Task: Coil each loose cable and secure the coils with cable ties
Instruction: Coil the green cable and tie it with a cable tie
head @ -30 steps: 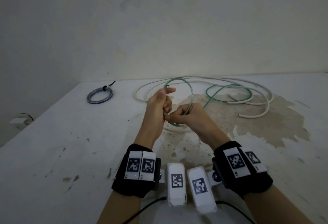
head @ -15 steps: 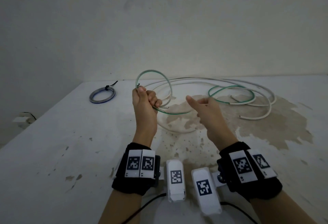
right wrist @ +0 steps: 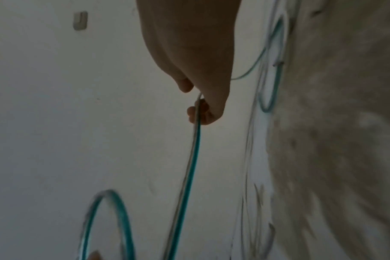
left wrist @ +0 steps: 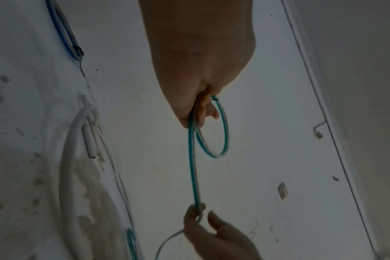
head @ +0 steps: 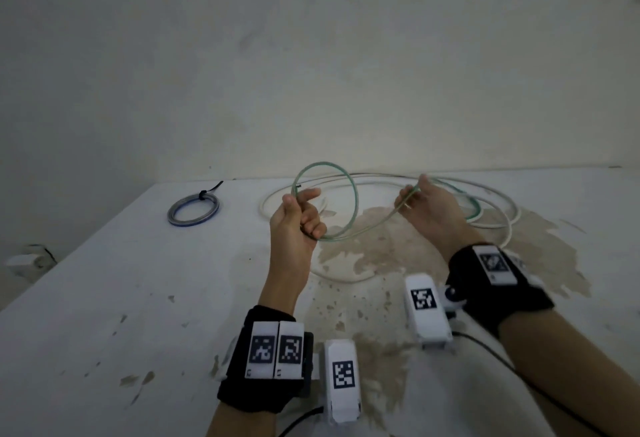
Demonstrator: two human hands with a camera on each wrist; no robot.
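A thin green cable (head: 355,208) forms one upright loop above the table. My left hand (head: 300,216) grips the loop at its base with curled fingers; the left wrist view shows the loop (left wrist: 223,137) hanging from that fist. From there the cable runs right to my right hand (head: 420,199), which pinches it; the right wrist view shows the strand (right wrist: 195,140) leaving my fingers (right wrist: 198,114). The rest of the green cable (head: 472,209) lies behind my right hand among loose white cable (head: 498,206).
A blue-grey coil (head: 193,209) bound with a black tie lies at the table's back left. The white table (head: 104,298) has a brown stained patch (head: 398,249) in the middle. A wall rises just behind it.
My hands have moved apart: the right hand slid right and back along the green cable and now pinches it. The left hand keeps holding the loop, which stands more upright.
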